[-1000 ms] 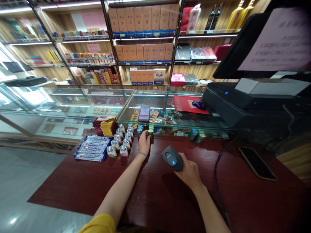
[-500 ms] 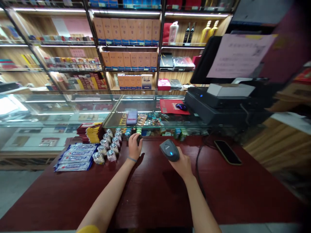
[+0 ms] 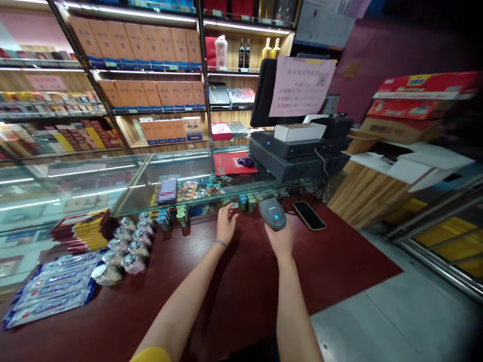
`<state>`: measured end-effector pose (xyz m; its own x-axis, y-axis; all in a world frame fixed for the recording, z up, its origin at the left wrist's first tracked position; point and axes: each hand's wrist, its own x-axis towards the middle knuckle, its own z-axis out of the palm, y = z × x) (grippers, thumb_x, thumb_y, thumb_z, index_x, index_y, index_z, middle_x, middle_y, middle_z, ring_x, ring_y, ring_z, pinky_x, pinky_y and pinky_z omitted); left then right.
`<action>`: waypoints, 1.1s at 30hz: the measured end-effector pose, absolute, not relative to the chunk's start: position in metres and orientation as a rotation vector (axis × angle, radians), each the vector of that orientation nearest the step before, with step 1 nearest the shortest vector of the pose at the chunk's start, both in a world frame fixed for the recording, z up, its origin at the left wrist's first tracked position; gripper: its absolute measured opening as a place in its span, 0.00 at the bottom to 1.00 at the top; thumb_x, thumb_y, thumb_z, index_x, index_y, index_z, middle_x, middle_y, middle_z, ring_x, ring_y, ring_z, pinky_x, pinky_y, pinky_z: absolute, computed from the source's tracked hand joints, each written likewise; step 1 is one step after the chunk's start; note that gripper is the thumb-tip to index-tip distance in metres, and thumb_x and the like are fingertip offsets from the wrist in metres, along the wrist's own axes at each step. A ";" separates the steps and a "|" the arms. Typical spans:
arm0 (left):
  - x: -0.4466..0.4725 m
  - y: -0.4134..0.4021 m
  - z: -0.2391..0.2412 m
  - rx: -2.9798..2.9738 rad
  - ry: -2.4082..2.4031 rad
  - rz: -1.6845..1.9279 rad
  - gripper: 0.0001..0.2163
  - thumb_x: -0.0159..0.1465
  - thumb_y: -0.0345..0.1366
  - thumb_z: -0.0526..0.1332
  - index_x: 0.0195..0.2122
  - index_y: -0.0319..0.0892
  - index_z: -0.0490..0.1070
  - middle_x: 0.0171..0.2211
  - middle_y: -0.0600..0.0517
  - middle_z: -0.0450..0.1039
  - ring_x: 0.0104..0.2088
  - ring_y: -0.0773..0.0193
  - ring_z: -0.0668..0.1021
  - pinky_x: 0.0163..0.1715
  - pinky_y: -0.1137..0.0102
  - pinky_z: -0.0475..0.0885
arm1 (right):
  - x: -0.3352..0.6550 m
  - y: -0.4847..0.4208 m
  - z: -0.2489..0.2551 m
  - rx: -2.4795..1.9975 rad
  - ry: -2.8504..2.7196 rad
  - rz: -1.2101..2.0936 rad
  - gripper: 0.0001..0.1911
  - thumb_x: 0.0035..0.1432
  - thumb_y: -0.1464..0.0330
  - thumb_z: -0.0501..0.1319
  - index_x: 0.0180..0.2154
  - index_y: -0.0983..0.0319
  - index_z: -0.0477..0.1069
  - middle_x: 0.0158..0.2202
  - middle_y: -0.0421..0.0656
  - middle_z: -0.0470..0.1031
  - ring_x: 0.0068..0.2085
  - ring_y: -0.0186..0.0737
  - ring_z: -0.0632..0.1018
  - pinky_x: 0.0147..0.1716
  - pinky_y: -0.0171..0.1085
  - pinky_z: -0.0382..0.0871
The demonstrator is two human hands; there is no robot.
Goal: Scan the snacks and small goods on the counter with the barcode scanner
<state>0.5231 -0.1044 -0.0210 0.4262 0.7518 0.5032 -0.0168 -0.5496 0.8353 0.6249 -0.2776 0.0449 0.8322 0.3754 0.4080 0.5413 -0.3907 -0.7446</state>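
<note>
My right hand (image 3: 281, 241) grips a dark grey barcode scanner (image 3: 270, 213) with a blue light, raised above the dark red tabletop (image 3: 249, 281). To its left, my left hand (image 3: 225, 226) is empty, thumb and fingers apart. Just right of its fingertips stand a few small blue and green canisters (image 3: 247, 202) by the glass. More such green canisters (image 3: 182, 216) and blue canisters (image 3: 163, 220) stand left of my left hand. Farther left are two rows of lidded small jars (image 3: 132, 262), blue-and-white packets (image 3: 56, 286) and a stack of yellow and maroon packs (image 3: 90, 231).
A black phone (image 3: 309, 215) lies right of the scanner. Behind the table, a glass showcase (image 3: 196, 161) carries another phone (image 3: 167, 190), a red mat (image 3: 226, 164) with a mouse (image 3: 245, 162), and a monitor (image 3: 260, 100). Boxes (image 3: 407, 120) are piled at the right.
The view has swung to the right. My left hand has left the green canisters and moved right, towards the canisters by the scanner. My right hand still holds the scanner.
</note>
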 end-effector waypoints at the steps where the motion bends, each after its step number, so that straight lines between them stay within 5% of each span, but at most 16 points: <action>1: 0.534 -0.108 -0.023 1.861 0.615 1.176 0.19 0.64 0.31 0.61 0.57 0.45 0.66 0.47 0.46 0.65 0.44 0.61 0.74 0.49 0.60 0.73 | 0.628 -0.279 0.045 -2.001 -0.647 -0.210 0.28 0.51 0.56 0.61 0.52 0.62 0.69 0.40 0.53 0.80 0.41 0.55 0.80 0.33 0.41 0.69; 13: 0.597 -0.126 -0.028 2.131 0.668 1.045 0.29 0.62 0.25 0.57 0.65 0.48 0.59 0.51 0.44 0.58 0.48 0.59 0.72 0.54 0.59 0.69 | 0.639 -0.285 0.042 -1.879 -0.474 -0.171 0.31 0.47 0.57 0.64 0.52 0.63 0.71 0.40 0.52 0.81 0.40 0.54 0.81 0.37 0.44 0.72; 20: 0.597 -0.134 -0.023 2.165 0.633 1.163 0.18 0.62 0.26 0.57 0.54 0.42 0.67 0.54 0.42 0.59 0.52 0.56 0.70 0.55 0.59 0.67 | 0.635 -0.285 0.047 -1.887 -0.457 -0.183 0.30 0.47 0.56 0.64 0.51 0.62 0.71 0.42 0.51 0.80 0.43 0.54 0.80 0.42 0.46 0.72; 26: 0.594 -0.133 -0.021 2.169 0.566 1.130 0.07 0.64 0.29 0.57 0.43 0.43 0.68 0.40 0.46 0.70 0.45 0.56 0.73 0.49 0.59 0.68 | 0.637 -0.286 0.044 -1.911 -0.485 -0.173 0.28 0.47 0.55 0.63 0.49 0.61 0.72 0.40 0.51 0.81 0.41 0.55 0.81 0.38 0.45 0.72; 33: 0.576 -0.136 -0.015 1.684 0.594 1.243 0.12 0.61 0.36 0.65 0.46 0.43 0.68 0.44 0.46 0.71 0.44 0.58 0.75 0.47 0.63 0.70 | 0.634 -0.286 0.043 -1.954 -0.548 -0.218 0.29 0.49 0.56 0.62 0.51 0.63 0.70 0.40 0.54 0.80 0.40 0.55 0.81 0.37 0.45 0.72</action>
